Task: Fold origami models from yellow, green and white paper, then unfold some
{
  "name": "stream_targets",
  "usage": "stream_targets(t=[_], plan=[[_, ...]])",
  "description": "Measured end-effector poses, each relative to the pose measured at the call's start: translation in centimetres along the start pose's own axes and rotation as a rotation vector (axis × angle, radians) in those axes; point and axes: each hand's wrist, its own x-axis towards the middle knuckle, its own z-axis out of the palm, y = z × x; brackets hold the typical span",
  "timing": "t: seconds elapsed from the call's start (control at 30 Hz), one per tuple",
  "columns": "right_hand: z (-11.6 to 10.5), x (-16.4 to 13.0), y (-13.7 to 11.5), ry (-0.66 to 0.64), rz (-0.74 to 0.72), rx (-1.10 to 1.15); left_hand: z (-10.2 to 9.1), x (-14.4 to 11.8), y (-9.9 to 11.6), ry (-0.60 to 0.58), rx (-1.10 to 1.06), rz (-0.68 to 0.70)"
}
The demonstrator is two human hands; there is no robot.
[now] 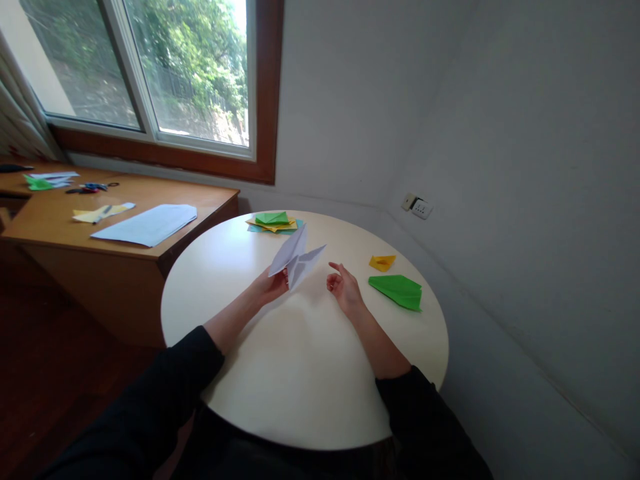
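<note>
Left grip pinches white paper plane over round table; right grip released.

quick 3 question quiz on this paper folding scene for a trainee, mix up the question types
1. True or false: the left hand holds the white paper plane up off the round table.
2. Which folded thing lies nearest the right hand? A) green paper plane B) stack of coloured papers C) white envelope
3. Fill in: the small piece beside the green paper plane, toward the wall, is the ____ folded paper.

Key
1. True; the right hand is open beside it, not touching.
2. A; the stack lies at the table's far edge, and the envelope is on the wooden desk.
3. Yellow.
</note>
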Motion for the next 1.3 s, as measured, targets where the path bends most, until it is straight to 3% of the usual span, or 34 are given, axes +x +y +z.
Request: stream_targets(t=[0.23, 0.4, 0.57, 0.7, 1.3], plan=[[0.0, 0.1, 0.1, 0.0, 0.019, 0.02, 0.5, -0.1, 0.1, -0.057, -0.123, -0.022], [0.0, 0.2, 0.1, -0.008, 0.024, 0.015, 0.6, -0.1, 0.0, -0.084, -0.004, 0.007], [0.4, -0.2, -0.1, -0.049, 0.049, -0.032, -0.1, 0.4, -0.9, 0.049, 0.346, 0.102], [0.8, -0.5, -0.3, -0.086, 0.053, -0.082, -0.2, 0.7, -1.3, 0.168, 0.452, 0.105], [0.7, -0.7, 0.2, -0.188, -0.064, -0.326, -0.7, 1.0, -1.6, 0.169, 0.507, 0.118]])
